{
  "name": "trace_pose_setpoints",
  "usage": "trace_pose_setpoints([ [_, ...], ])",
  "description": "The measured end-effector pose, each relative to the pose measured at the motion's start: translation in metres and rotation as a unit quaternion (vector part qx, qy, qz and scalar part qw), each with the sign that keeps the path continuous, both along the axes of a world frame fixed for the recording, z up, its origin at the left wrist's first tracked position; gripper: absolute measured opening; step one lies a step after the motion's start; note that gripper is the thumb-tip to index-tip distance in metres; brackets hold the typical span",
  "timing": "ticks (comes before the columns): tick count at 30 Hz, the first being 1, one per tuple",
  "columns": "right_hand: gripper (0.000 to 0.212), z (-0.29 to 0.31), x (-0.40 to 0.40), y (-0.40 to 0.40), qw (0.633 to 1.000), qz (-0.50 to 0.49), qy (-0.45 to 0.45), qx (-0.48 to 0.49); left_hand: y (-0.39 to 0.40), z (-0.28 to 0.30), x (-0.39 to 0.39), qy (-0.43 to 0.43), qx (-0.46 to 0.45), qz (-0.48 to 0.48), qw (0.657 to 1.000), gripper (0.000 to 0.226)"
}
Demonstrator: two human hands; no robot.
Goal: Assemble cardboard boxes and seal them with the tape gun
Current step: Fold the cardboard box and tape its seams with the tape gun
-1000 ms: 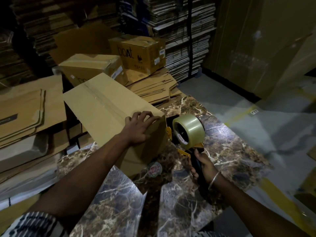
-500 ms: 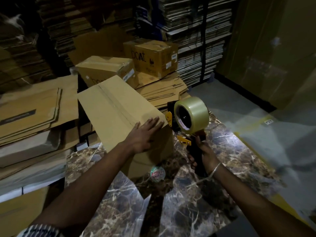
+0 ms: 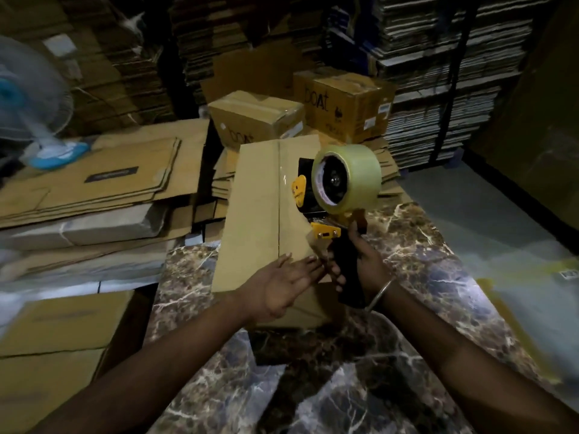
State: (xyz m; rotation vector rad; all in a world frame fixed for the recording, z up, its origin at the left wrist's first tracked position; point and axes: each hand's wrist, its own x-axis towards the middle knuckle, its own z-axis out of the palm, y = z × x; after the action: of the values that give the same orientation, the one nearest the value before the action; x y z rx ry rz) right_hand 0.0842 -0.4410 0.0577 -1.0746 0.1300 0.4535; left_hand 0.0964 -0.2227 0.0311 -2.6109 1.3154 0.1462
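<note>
Cardboard box [image 3: 266, 214] upright on marble counter [image 3: 423, 277], tape gun [image 3: 338, 195] at its right face, handle gripped by right hand [image 3: 360, 264], left hand [image 3: 282, 286] flat against near side, fingers [image 3: 308, 266] straight.

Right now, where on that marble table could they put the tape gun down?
Bare marble table lies right of the box, beyond the right hand holding the tape gun. The left, with flattened cardboard stacks, is crowded.

A plain tan rectangular cardboard box [image 3: 260, 211] sits on the dark brown, white-veined marble tabletop [image 3: 416, 264]; the black-and-yellow plastic tape gun [image 3: 329, 220] carries a pale, clear roll.
</note>
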Motion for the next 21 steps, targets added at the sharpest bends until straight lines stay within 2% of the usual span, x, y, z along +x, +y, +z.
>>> trace_pose_setpoints([
  [5,0.071,0.011,0.007,0.017,0.998,0.065,0.001,0.027,0.006,-0.028,-0.052,-0.130,-0.142,0.101,0.976,0.100],
  [8,0.071,0.016,0.015,0.025,0.996,0.089,0.000,0.031,-0.003,-0.041,-0.074,-0.124,-0.190,0.217,0.949,0.107],
  [11,0.068,0.013,0.023,0.033,0.995,0.095,-0.003,0.033,-0.023,-0.050,-0.091,-0.099,-0.288,0.317,0.898,0.075],
  [13,0.067,0.010,0.023,0.037,0.994,0.101,0.001,0.041,-0.043,-0.052,-0.099,-0.078,-0.385,0.383,0.836,0.066],
  [17,0.067,0.008,0.021,0.041,0.993,0.096,-0.004,0.066,-0.083,-0.054,-0.110,-0.027,-0.542,0.511,0.667,0.076],
  [19,0.069,0.008,0.021,0.040,0.992,0.095,0.000,0.080,-0.099,-0.054,-0.112,-0.004,-0.600,0.548,0.582,0.080],
  [21,0.072,0.008,0.022,0.038,0.991,0.093,0.011,0.093,-0.111,-0.049,-0.109,0.028,-0.637,0.569,0.519,0.081],
])
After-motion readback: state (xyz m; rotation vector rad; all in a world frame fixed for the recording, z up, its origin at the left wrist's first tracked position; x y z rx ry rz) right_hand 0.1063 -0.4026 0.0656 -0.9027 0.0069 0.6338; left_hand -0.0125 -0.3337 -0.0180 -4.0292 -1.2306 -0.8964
